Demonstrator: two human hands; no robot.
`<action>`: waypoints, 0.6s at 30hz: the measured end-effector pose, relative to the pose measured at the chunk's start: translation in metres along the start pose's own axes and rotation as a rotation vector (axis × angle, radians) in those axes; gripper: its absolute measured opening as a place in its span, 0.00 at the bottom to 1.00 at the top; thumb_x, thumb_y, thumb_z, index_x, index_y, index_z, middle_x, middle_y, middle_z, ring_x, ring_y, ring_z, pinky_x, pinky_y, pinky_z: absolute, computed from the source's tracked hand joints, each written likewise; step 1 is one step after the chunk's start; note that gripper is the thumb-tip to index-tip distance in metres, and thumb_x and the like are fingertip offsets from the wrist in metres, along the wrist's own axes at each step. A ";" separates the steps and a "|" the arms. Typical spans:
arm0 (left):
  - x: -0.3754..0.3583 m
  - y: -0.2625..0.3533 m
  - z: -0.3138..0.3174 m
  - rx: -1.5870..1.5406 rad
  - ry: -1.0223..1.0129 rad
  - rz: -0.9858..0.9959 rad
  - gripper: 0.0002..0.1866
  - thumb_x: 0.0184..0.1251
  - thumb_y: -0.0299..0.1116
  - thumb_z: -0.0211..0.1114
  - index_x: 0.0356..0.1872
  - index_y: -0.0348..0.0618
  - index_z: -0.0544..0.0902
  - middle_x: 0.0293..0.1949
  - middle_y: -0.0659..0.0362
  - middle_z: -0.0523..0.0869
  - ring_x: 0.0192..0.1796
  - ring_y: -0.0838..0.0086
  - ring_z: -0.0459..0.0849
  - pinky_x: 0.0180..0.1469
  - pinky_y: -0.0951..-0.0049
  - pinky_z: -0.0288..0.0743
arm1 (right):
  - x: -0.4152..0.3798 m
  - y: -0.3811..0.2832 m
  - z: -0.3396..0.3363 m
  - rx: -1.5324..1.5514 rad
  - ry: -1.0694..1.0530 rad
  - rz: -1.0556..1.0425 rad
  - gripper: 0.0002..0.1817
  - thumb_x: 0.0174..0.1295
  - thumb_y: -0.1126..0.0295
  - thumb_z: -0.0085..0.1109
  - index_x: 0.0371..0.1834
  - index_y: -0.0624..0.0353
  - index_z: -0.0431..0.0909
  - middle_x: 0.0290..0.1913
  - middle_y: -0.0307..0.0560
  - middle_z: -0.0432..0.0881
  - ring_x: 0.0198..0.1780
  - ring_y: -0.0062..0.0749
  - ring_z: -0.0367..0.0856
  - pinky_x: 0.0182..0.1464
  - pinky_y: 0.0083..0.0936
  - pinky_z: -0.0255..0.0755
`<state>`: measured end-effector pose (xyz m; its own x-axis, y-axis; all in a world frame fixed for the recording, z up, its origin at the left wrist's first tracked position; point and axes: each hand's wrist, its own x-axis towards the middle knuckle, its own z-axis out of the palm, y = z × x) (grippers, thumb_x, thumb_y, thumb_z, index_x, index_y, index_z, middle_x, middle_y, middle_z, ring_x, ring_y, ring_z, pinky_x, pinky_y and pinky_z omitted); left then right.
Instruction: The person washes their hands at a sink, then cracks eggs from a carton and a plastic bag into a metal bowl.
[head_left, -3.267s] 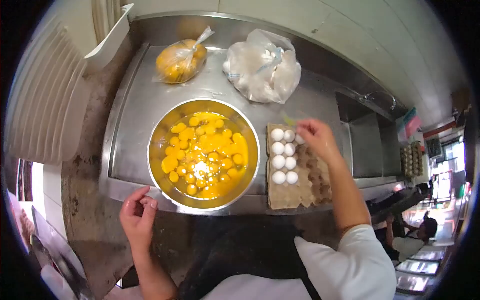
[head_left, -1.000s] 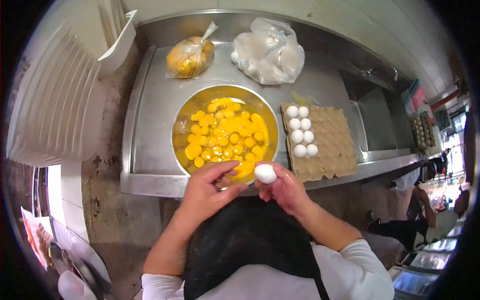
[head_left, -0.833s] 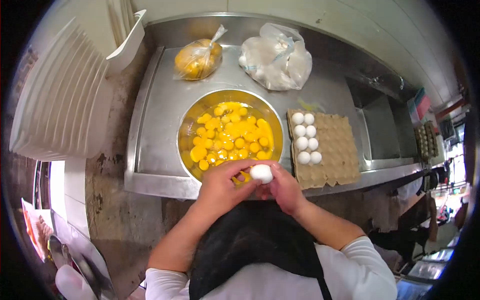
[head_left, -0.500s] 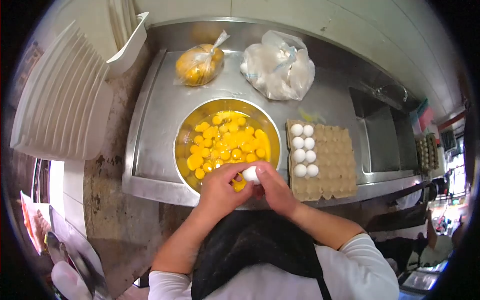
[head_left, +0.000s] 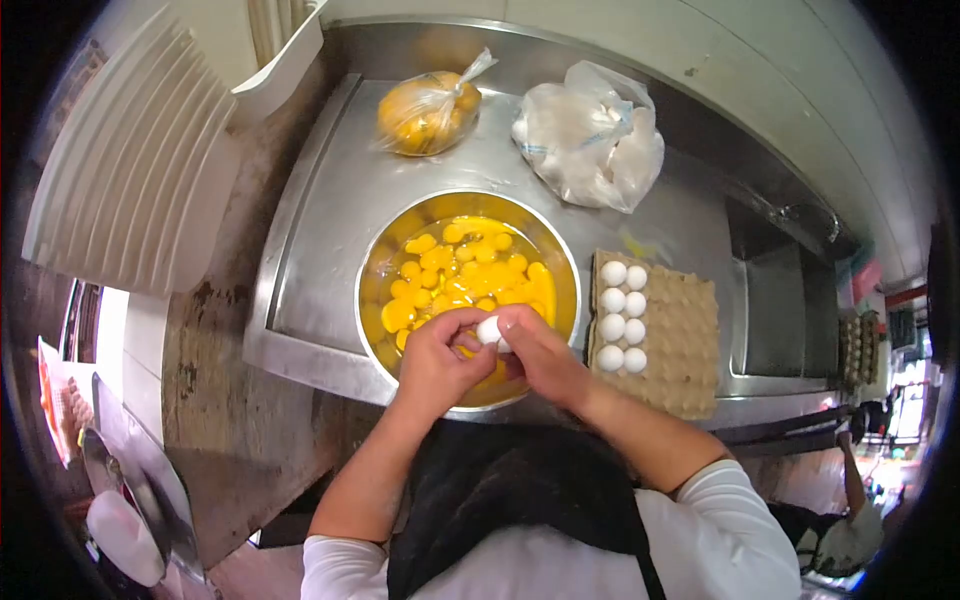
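Observation:
Both hands are closed around one white egg point(head_left: 489, 331), held over the near rim of a large steel bowl point(head_left: 571, 290). My left hand point(head_left: 440, 362) pinches the egg from the left, and my right hand point(head_left: 548, 358) grips it from the right with the thumb on top. Whether the shell is cracked is hard to tell. Many yolks point(head_left: 480, 275) in clear egg white fill the bottom of the bowl. To the right of my right hand lies a cardboard egg tray point(head_left: 672, 335), with several white eggs point(head_left: 635, 304) standing in its left two columns.
Behind the bowl, a tied clear bag of something yellow-orange point(head_left: 428, 113) and a plastic bag with white contents point(head_left: 590, 140) sit on the steel counter point(head_left: 320, 270). A sink point(head_left: 775, 310) is at right. White stacked containers point(head_left: 130, 170) stand left. Another person point(head_left: 845, 530) is at far right.
The view has shifted, so the bowl, bags and tray appear further right. Both hands still hold the egg over the bowl, slightly turned.

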<state>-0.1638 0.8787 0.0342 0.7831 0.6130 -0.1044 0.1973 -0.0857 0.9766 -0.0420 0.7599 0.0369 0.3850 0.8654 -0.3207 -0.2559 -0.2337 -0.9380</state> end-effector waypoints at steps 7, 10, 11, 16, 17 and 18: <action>0.006 -0.002 -0.016 -0.089 -0.033 -0.043 0.16 0.54 0.23 0.69 0.46 0.38 0.83 0.34 0.63 0.85 0.33 0.82 0.81 0.35 0.82 0.74 | 0.016 -0.006 -0.007 -0.310 -0.089 -0.137 0.19 0.74 0.55 0.46 0.53 0.60 0.70 0.37 0.45 0.79 0.34 0.31 0.78 0.40 0.30 0.75; 0.008 0.014 -0.030 0.324 0.000 0.211 0.17 0.52 0.26 0.70 0.46 0.40 0.83 0.35 0.60 0.85 0.34 0.79 0.82 0.35 0.78 0.75 | 0.017 -0.020 -0.011 -0.806 0.011 -0.405 0.21 0.71 0.55 0.51 0.54 0.62 0.70 0.37 0.48 0.81 0.37 0.38 0.81 0.44 0.34 0.75; 0.007 0.017 -0.032 0.322 0.000 0.211 0.17 0.52 0.26 0.70 0.46 0.40 0.83 0.35 0.60 0.85 0.34 0.79 0.82 0.35 0.78 0.75 | 0.014 -0.029 -0.011 -0.808 0.011 -0.404 0.21 0.71 0.55 0.51 0.54 0.62 0.70 0.37 0.48 0.81 0.37 0.38 0.81 0.44 0.34 0.75; 0.002 0.029 -0.036 0.304 -0.004 0.184 0.21 0.51 0.28 0.73 0.50 0.41 0.82 0.38 0.58 0.85 0.36 0.78 0.82 0.37 0.77 0.76 | 0.002 -0.052 -0.010 -0.685 -0.005 -0.143 0.24 0.67 0.54 0.58 0.57 0.60 0.70 0.38 0.45 0.82 0.37 0.28 0.82 0.39 0.27 0.75; 0.000 0.030 -0.033 0.299 -0.009 0.201 0.21 0.51 0.28 0.73 0.50 0.41 0.82 0.38 0.58 0.85 0.36 0.78 0.82 0.37 0.77 0.76 | 0.002 -0.045 -0.013 -0.694 0.009 -0.150 0.24 0.67 0.54 0.58 0.57 0.60 0.70 0.38 0.45 0.82 0.37 0.28 0.82 0.39 0.27 0.75; -0.002 0.030 -0.028 0.227 0.020 0.185 0.24 0.51 0.28 0.74 0.53 0.41 0.80 0.39 0.59 0.85 0.37 0.79 0.82 0.39 0.78 0.76 | 0.004 -0.031 -0.016 -0.409 -0.045 -0.062 0.24 0.67 0.54 0.59 0.58 0.59 0.69 0.39 0.44 0.82 0.36 0.25 0.82 0.37 0.23 0.75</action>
<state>-0.1758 0.8966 0.0693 0.8070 0.5856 0.0770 0.1810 -0.3693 0.9115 -0.0178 0.7638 0.0628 0.3472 0.8998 -0.2642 0.1435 -0.3294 -0.9332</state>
